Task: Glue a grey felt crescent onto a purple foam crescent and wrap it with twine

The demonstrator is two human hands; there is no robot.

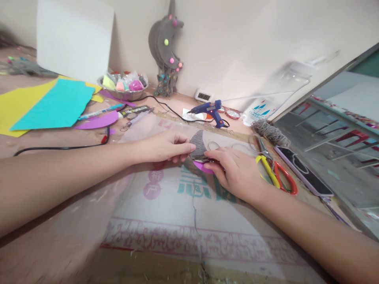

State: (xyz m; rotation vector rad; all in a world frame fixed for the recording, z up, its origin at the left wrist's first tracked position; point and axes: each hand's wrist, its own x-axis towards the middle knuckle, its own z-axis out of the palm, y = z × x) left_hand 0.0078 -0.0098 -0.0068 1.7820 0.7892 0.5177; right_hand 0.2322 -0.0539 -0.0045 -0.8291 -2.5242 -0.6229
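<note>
My left hand (pixel 166 146) pinches the edge of a small grey string-wrapped shape (pixel 199 146) lying on a printed cardboard sheet (pixel 183 205). My right hand (pixel 233 170) rests on the sheet just right of it, fingers curled over a purple paper piece (pixel 204 167) under the grey shape. Whether the right fingers grip the purple piece or only press on it is hard to see.
Scissors with yellow and red handles (pixel 276 175), a phone (pixel 304 171) and a bundle of grey twine (pixel 271 133) lie to the right. A blue glue gun (pixel 210 111) stands behind. Coloured paper sheets (pixel 56 104), a metal bowl (pixel 124 86) and a crescent decoration (pixel 166 51) are at left and back.
</note>
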